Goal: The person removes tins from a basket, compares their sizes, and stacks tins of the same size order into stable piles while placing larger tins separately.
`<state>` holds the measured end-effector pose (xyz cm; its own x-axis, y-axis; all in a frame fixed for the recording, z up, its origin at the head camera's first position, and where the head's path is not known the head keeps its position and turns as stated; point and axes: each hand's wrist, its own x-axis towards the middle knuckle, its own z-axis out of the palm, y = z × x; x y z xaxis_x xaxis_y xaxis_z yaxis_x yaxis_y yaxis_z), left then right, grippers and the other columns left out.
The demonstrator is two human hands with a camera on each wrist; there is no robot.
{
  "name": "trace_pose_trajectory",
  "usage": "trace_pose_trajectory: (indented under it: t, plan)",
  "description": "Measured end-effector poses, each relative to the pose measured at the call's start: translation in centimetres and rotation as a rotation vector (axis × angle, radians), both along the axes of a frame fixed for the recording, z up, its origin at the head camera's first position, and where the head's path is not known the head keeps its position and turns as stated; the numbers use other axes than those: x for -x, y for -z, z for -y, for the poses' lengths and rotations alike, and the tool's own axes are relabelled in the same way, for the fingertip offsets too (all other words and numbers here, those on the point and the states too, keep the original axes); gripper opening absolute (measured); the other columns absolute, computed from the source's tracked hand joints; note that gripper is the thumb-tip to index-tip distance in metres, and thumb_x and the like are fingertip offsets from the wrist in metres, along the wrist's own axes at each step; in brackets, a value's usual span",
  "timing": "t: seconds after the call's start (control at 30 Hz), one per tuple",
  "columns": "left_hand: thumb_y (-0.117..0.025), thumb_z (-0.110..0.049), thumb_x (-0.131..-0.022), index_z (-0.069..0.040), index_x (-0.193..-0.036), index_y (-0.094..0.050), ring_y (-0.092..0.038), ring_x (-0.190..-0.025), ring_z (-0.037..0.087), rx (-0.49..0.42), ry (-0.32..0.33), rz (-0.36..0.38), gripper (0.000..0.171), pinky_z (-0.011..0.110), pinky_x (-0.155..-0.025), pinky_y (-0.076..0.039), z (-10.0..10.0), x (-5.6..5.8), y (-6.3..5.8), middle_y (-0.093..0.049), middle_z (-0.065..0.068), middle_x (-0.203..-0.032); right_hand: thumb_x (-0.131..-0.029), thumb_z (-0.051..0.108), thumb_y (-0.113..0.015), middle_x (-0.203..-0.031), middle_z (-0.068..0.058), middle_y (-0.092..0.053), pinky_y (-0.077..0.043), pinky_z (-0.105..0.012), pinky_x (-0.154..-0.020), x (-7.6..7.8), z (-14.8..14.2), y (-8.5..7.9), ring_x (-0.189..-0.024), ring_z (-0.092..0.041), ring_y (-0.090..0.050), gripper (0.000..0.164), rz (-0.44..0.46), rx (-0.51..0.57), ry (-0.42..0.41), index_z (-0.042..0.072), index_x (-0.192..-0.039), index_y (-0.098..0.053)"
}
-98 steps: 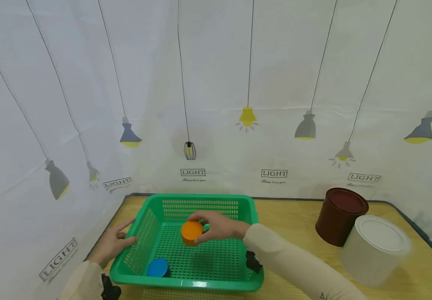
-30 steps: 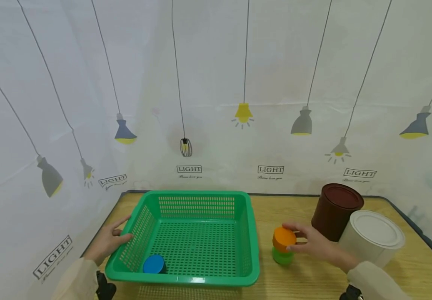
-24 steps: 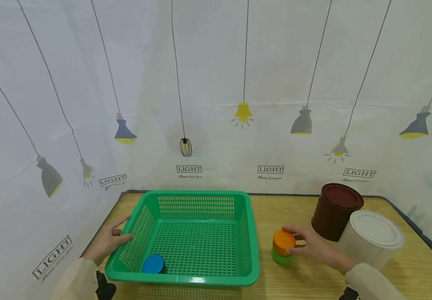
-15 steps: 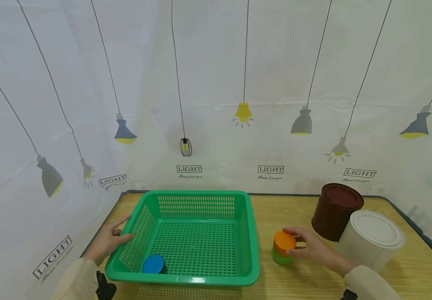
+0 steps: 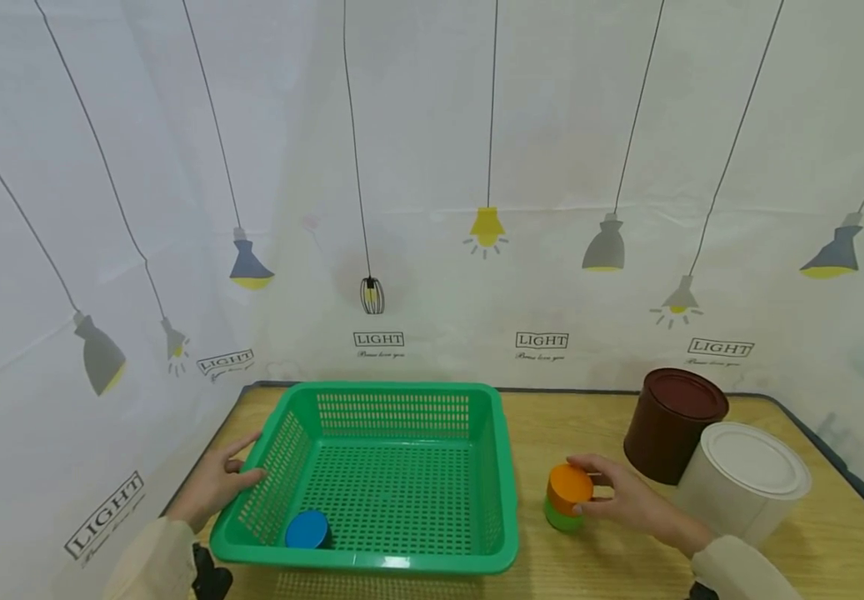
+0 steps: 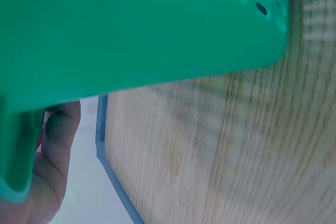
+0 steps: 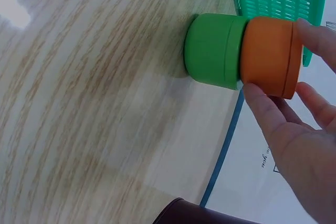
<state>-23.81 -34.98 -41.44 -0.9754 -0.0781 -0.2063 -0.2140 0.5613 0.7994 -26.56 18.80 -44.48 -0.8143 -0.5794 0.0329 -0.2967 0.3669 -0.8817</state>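
Observation:
My left hand (image 5: 210, 483) grips the left rim of a green plastic basket (image 5: 506, 467); in the left wrist view its fingers (image 6: 60, 135) curl at the rim. Inside the basket, in the near left corner, lies a blue round jar (image 5: 307, 529). To the right of the basket, my right hand (image 5: 626, 498) pinches an orange round jar (image 5: 570, 487) between thumb and fingers. The orange jar rests upright on a green round jar (image 5: 562, 518) standing on the table. The right wrist view shows the orange jar (image 7: 268, 56) flush against the end of the green jar (image 7: 212, 51).
At the right, a dark brown tub (image 5: 671, 429) with a lid stands behind a white lidded tub (image 5: 746, 483), close to my right forearm. The wooden table (image 5: 551, 417) ends at a dark edge before a white cloth backdrop (image 5: 432, 250) printed with lamps.
Earlier my right hand held the orange jar over the basket. It has moved right and come down onto the green jar, settling slightly in the last second. My left hand stays at the rim.

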Motion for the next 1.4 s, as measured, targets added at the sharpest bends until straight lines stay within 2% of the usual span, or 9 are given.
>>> trace_pose_trajectory:
  t: [0.17,0.33,0.6,0.77,0.87,1.07,1.23,1.4]
  plan:
    - [-0.063,-0.015,-0.082,-0.005,-0.140,-0.023,-0.059,-0.068,0.019,0.008,0.005,0.001,0.071,0.036,-0.064,-0.049,0.0,0.0,0.1,-0.062,0.010,-0.085,-0.080,0.019,-0.065,-0.126,-0.032,-0.037,-0.047,-0.040,-0.081,-0.4,-0.4,-1.0,-0.110,-0.047,-0.039,0.063,-0.037,-0.026,0.030,-0.012,-0.127,-0.035]
    - [-0.063,-0.013,-0.082,-0.006,-0.140,-0.025,-0.057,-0.062,0.018,0.012,-0.009,0.000,0.070,0.033,-0.060,-0.048,-0.2,-0.1,0.0,-0.062,0.009,-0.077,-0.080,0.017,-0.065,-0.128,-0.033,-0.034,-0.048,-0.038,-0.079,-0.1,-0.7,-2.7,-0.113,-0.049,-0.036,0.064,-0.075,-0.034,0.041,-0.011,-0.129,-0.034]
    - [-0.062,-0.010,-0.081,-0.005,-0.139,-0.025,-0.060,-0.061,0.021,-0.018,-0.021,-0.002,0.069,0.034,-0.057,-0.050,-0.3,-0.2,-0.1,-0.064,0.011,-0.081,-0.083,0.018,-0.063,-0.128,-0.025,-0.040,-0.046,-0.038,-0.082,0.4,0.5,-5.5,-0.114,-0.043,-0.040,0.057,-0.170,-0.045,0.071,-0.005,-0.129,-0.039]
    - [-0.062,-0.010,-0.082,-0.005,-0.140,-0.025,-0.061,-0.062,0.022,-0.027,-0.024,0.001,0.069,0.035,-0.057,-0.050,-0.2,-0.2,0.0,-0.064,0.013,-0.084,-0.084,0.017,-0.061,-0.127,-0.021,-0.043,-0.042,-0.043,-0.088,1.0,2.8,-7.5,-0.113,-0.038,-0.042,0.051,-0.205,0.001,0.016,0.000,-0.128,-0.041]
    - [-0.062,-0.012,-0.082,-0.006,-0.140,-0.025,-0.060,-0.062,0.021,-0.004,-0.019,0.001,0.069,0.034,-0.058,-0.050,-0.1,-0.1,0.1,-0.063,0.012,-0.084,-0.084,0.016,-0.061,-0.125,-0.019,-0.044,-0.041,-0.044,-0.089,1.3,4.6,-8.3,-0.112,-0.035,-0.044,0.049,-0.214,0.030,-0.031,0.000,-0.127,-0.043]
    - [-0.063,-0.013,-0.082,-0.006,-0.140,-0.025,-0.060,-0.066,0.021,0.008,-0.010,-0.006,0.070,0.035,-0.061,-0.050,0.0,-0.3,0.1,-0.063,0.014,-0.087,-0.085,0.015,-0.060,-0.122,-0.016,-0.048,-0.041,-0.045,-0.088,1.6,9.2,-8.7,-0.107,-0.029,-0.049,0.046,-0.226,0.049,-0.167,0.001,-0.126,-0.044]
    - [-0.063,-0.017,-0.082,-0.007,-0.140,-0.024,-0.060,-0.078,0.024,0.035,0.002,-0.010,0.071,0.040,-0.069,-0.049,0.2,-0.4,0.1,-0.058,0.023,-0.101,-0.084,0.011,-0.060,-0.119,-0.016,-0.051,-0.046,-0.039,-0.084,2.1,13.2,-8.7,-0.103,-0.027,-0.053,0.043,-0.239,0.071,-0.251,-0.001,-0.123,-0.046]
    - [-0.062,-0.014,-0.082,-0.008,-0.140,-0.025,-0.060,-0.067,0.021,-0.003,-0.010,-0.012,0.069,0.035,-0.063,-0.050,0.2,-0.1,0.2,-0.061,0.015,-0.089,-0.084,0.010,-0.060,-0.118,-0.015,-0.052,-0.047,-0.031,-0.082,2.2,16.8,-8.7,-0.102,-0.027,-0.054,0.041,-0.219,0.061,-0.290,-0.001,-0.122,-0.048]
